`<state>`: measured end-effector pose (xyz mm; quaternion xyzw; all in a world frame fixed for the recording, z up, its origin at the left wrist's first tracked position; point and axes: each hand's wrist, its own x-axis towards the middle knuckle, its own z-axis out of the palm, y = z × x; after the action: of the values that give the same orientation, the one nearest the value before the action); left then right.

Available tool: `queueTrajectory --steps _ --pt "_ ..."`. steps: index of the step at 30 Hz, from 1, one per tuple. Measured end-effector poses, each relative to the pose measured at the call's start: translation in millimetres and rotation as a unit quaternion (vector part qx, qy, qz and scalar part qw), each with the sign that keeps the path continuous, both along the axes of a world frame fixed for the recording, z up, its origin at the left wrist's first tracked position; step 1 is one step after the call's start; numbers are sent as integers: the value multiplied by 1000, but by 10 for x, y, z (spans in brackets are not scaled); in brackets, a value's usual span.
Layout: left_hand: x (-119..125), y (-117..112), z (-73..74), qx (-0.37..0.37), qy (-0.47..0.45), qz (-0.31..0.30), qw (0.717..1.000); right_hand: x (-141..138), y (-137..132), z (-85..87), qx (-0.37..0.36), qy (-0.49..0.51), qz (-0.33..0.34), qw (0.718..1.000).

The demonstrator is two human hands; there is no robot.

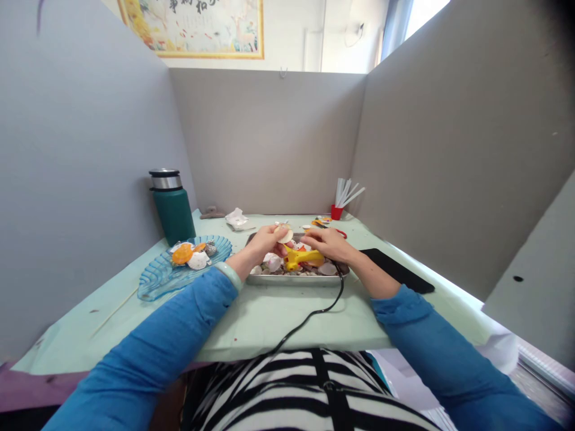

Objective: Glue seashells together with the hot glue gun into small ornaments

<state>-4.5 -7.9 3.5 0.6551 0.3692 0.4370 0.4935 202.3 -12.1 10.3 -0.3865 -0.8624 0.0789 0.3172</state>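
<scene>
My left hand (pixel 270 239) is closed on a pale, round shell piece (pixel 286 235), held up above the metal tray (pixel 287 280). Opposite it, my right hand (pixel 331 244) hovers over the tray with its fingers stretched toward the left hand; its thumb is hard to see. Just below the right hand, a yellow glue gun (pixel 302 258) lies across the tray, its far end partly covered by that hand. A black cord (pixel 320 311) runs from there toward my lap. Shells and pebbles (pixel 272 263) fill the tray.
At left, a blue glass dish (pixel 155 286) bears orange and white shell pieces, near a green bottle (pixel 173 209) and a thin stick (pixel 114 311). Crumpled white paper (pixel 237 219) lies behind. At right are a red cup (pixel 336 212) of white glue sticks and a black mat (pixel 398 270). Grey partitions enclose the table.
</scene>
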Motion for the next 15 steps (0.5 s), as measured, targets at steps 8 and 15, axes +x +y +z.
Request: queueTrajectory --steps 8,15 --pt "56 -160 76 23 50 -62 997 -63 -56 -5 33 89 41 995" --pt "92 -200 104 19 87 -62 994 -85 -53 -17 28 95 65 993"
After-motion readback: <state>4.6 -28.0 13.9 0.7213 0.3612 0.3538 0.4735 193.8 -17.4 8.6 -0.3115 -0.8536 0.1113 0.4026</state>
